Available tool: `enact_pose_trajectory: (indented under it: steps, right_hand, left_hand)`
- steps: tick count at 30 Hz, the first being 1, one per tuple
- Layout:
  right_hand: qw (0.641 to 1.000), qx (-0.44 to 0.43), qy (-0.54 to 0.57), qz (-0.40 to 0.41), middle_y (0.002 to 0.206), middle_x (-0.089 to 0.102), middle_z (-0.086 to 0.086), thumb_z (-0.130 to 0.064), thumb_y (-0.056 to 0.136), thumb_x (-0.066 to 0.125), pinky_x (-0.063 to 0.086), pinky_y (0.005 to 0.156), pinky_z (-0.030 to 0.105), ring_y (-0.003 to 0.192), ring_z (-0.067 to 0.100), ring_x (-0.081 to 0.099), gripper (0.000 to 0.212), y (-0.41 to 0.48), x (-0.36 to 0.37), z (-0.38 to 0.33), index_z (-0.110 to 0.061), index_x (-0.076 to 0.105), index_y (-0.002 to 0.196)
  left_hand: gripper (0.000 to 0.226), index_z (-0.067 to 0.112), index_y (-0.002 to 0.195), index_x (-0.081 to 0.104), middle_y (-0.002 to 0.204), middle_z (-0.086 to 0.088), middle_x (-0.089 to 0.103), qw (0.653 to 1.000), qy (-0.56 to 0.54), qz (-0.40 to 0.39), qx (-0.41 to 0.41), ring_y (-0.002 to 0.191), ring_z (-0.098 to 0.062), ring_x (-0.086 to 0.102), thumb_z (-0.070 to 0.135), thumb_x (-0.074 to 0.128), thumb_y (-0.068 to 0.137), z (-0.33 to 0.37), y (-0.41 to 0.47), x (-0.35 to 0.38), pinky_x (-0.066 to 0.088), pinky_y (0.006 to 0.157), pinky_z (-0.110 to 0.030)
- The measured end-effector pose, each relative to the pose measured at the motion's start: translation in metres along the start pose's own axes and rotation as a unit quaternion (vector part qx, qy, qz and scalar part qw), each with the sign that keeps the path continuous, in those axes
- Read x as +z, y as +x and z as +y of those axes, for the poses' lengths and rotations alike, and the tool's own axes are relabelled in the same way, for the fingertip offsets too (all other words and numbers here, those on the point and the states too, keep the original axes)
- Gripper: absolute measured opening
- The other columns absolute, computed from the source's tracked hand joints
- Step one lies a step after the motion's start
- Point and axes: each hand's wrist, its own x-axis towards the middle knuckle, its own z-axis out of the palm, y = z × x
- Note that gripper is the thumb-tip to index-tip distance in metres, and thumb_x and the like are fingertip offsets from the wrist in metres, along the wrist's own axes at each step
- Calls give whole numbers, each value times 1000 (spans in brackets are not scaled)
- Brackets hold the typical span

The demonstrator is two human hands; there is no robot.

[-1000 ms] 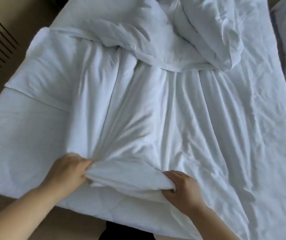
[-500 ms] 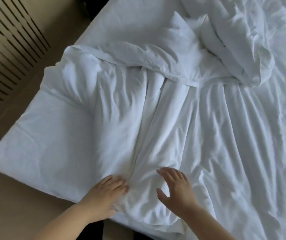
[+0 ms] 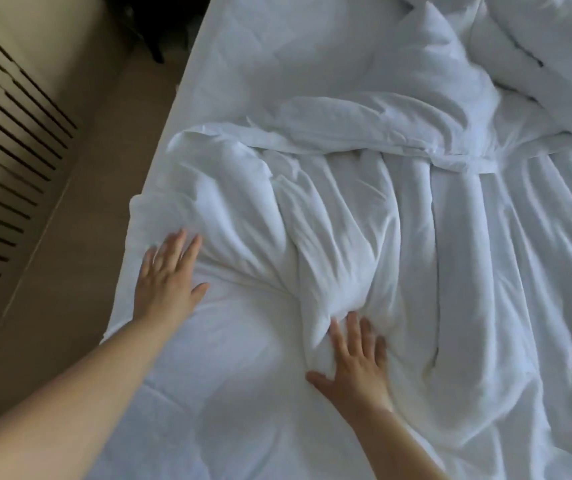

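A rumpled white duvet (image 3: 364, 237) lies in long folds across a bed with a white sheet (image 3: 229, 393). My left hand (image 3: 168, 275) lies flat with straight fingers near the bed's left edge, fingertips touching the duvet's bunched left corner. My right hand (image 3: 353, 365) presses flat on a thick fold of the duvet near the middle, fingers spread. Neither hand grips any cloth.
White pillows (image 3: 534, 53) are piled at the far right of the bed. Left of the bed runs a beige floor (image 3: 69, 258), with a slatted wall panel (image 3: 3, 140) beyond it. Something dark (image 3: 159, 26) stands at the head of the floor strip.
Both hands let go of the bunched duvet edge they gripped a second ago and opened. My left hand slid out to the left corner; the view shifted along the bed.
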Motion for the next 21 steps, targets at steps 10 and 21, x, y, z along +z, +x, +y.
enact_pose_trajectory:
  steps: [10,21]
  right_hand:
    - [984,-8,60,168,92,73,9,-8,34,81,51,46,25,71,25,71,68,-7,-13,2,-12,66,100]
    - [960,-109,104,237,89,72,12,-22,84,34,34,87,29,90,22,63,28,-79,-4,-34,-15,51,104]
  left_hand:
    - [8,10,63,70,53,-5,64,966,72,18,247,55,-20,66,9,70,55,-9,75,3,45,89,-42]
    - [43,1,77,74,77,-12,73,994,49,-47,91,82,-16,62,11,34,65,-151,-139,-66,12,108,-10]
